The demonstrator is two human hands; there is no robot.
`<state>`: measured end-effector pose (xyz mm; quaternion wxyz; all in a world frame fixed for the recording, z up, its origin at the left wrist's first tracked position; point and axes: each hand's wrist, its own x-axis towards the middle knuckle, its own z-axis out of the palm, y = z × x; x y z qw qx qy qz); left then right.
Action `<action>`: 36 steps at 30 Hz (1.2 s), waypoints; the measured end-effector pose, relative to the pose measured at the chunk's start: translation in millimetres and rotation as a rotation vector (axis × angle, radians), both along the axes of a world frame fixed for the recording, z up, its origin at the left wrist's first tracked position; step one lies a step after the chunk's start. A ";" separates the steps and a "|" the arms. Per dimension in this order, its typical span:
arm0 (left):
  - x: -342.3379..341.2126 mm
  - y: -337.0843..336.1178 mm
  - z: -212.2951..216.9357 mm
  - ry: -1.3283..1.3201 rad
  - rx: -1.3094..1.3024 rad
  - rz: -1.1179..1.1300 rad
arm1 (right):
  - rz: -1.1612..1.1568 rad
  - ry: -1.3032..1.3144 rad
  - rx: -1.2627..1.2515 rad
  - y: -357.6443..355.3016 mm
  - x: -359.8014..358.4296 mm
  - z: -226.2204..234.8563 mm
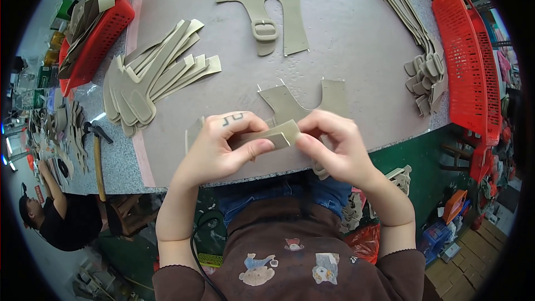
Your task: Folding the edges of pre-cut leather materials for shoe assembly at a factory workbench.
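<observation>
Both hands pinch one folded tan strap between them, held just above the counter's near edge.

Left hand [220, 147] and right hand [337, 147] clamp the strap [277, 134] thumb against fingers, apparently to keep its fold flat; a fanned stack of cut pieces [150, 81] lies left on the counter [345, 28].

You are looking down from your head through a single wide fisheye view, facing forward over the worktop [356, 33]. It is sitting close above your hands, and straight edges are bending toward the dark round rim.
</observation>
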<state>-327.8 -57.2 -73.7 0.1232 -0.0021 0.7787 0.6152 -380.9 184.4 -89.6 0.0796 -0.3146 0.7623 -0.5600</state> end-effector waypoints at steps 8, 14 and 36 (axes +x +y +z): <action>18.0 6.5 1.4 0.231 0.170 -0.041 | 0.159 -0.428 -0.058 -5.4 13.6 -5.8; 6.0 -20.0 10.2 0.014 -0.366 0.045 | 0.083 0.429 0.273 -9.1 20.4 -17.7; -6.8 0.2 -8.8 0.140 -0.671 -0.049 | 0.105 0.657 0.612 -23.3 23.9 -23.3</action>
